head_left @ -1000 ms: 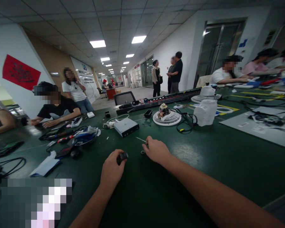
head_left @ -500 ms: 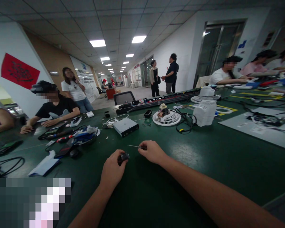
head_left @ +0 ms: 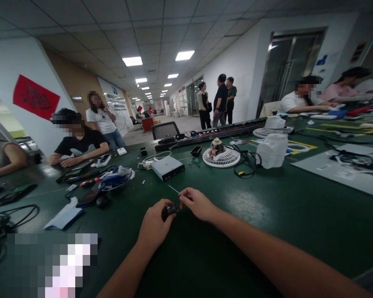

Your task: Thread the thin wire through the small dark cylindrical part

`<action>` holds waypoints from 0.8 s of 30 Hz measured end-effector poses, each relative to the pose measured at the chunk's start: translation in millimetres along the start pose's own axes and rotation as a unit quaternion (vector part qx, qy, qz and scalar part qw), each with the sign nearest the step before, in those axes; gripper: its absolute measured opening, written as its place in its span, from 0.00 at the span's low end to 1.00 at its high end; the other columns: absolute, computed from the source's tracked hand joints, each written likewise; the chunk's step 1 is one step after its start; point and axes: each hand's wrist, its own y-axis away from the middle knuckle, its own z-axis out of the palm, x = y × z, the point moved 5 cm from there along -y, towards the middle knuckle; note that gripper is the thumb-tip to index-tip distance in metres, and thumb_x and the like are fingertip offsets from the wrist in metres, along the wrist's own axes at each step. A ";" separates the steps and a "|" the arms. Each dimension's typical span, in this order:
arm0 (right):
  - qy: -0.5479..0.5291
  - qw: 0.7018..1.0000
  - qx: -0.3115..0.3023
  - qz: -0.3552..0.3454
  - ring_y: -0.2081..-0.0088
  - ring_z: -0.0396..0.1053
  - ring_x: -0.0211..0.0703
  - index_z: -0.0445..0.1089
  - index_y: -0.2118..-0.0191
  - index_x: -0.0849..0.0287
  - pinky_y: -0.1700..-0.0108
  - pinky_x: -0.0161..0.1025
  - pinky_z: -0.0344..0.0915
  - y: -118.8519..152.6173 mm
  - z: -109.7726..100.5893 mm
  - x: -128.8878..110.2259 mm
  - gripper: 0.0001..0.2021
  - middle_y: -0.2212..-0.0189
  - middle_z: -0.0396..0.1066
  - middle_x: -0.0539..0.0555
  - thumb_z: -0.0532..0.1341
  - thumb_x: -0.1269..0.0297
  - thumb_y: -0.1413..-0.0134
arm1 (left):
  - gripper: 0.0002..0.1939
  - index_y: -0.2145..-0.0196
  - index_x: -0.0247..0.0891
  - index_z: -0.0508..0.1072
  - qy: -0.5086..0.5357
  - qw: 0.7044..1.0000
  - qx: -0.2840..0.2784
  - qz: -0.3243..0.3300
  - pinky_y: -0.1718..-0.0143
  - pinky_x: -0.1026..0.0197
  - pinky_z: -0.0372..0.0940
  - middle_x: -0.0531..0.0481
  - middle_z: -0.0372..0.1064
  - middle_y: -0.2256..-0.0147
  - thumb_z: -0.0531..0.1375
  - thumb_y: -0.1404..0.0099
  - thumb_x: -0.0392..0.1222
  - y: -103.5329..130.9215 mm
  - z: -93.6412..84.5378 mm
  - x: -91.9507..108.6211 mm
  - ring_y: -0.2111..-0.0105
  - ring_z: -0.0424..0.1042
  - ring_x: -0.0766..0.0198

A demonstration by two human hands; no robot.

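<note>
Over the green tabletop [head_left: 211, 256], my left hand [head_left: 153, 223] is closed around a small dark cylindrical part [head_left: 171, 208], whose rounded end faces my other hand. My right hand [head_left: 200, 205] pinches a thin screwdriver [head_left: 174, 190]; its slim metal shaft points up and to the left, while the fingers hide most of its handle. The fingertips of both hands are close together, and the shaft lies above the dark part, apart from it. Beyond the hands sits a grey optical drive [head_left: 168, 167].
Behind the hands lie a white fan grille with a motor [head_left: 221, 156], a white plastic housing [head_left: 271, 151], black cables [head_left: 248, 165] and a small black tray [head_left: 196, 151]. To the left are a blue cloth [head_left: 65, 213] and a cluttered dish [head_left: 116, 179]. People sit around the table.
My left hand has moved slightly right with the dark part, closer to my right hand. The screwdriver shaft now tilts more steeply. The whole view has shifted slightly.
</note>
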 end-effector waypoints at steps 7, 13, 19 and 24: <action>-0.081 0.996 -0.020 -0.018 0.70 0.70 0.39 0.71 0.66 0.61 0.65 0.36 0.64 3.3 4.3 -4.7 0.03 0.73 0.72 0.49 0.61 0.69 0.47 | 0.12 0.56 0.45 0.70 0.021 1.000 -0.013 -0.015 0.57 0.54 0.66 0.50 0.75 0.59 0.61 0.40 0.42 1.4 -1.6 2.1 0.59 0.74 0.57; -0.060 0.998 0.011 -0.034 0.67 0.72 0.41 0.76 0.63 0.61 0.62 0.38 0.66 6.4 -1.1 -9.6 0.09 0.68 0.77 0.53 0.65 0.63 0.50 | 0.13 0.56 0.43 0.71 0.046 0.999 -0.001 -0.003 0.55 0.54 0.67 0.49 0.75 0.59 0.61 0.40 0.43 2.5 -3.4 10.0 0.57 0.74 0.57; -0.083 0.996 0.015 -0.022 0.66 0.72 0.40 0.75 0.64 0.63 0.60 0.38 0.66 2.4 -1.4 -5.2 0.09 0.68 0.76 0.53 0.67 0.67 0.54 | 0.13 0.56 0.43 0.71 0.059 0.998 0.005 -0.016 0.54 0.51 0.68 0.49 0.76 0.59 0.62 0.40 0.43 2.9 -5.9 10.0 0.57 0.74 0.55; -0.058 0.998 -0.003 -0.014 0.69 0.70 0.39 0.76 0.66 0.62 0.63 0.37 0.65 1.6 -0.8 0.0 0.08 0.71 0.75 0.51 0.67 0.67 0.55 | 0.14 0.55 0.42 0.71 0.071 0.997 0.006 -0.005 0.53 0.52 0.67 0.49 0.76 0.58 0.62 0.40 0.41 2.9 -4.6 9.5 0.57 0.74 0.56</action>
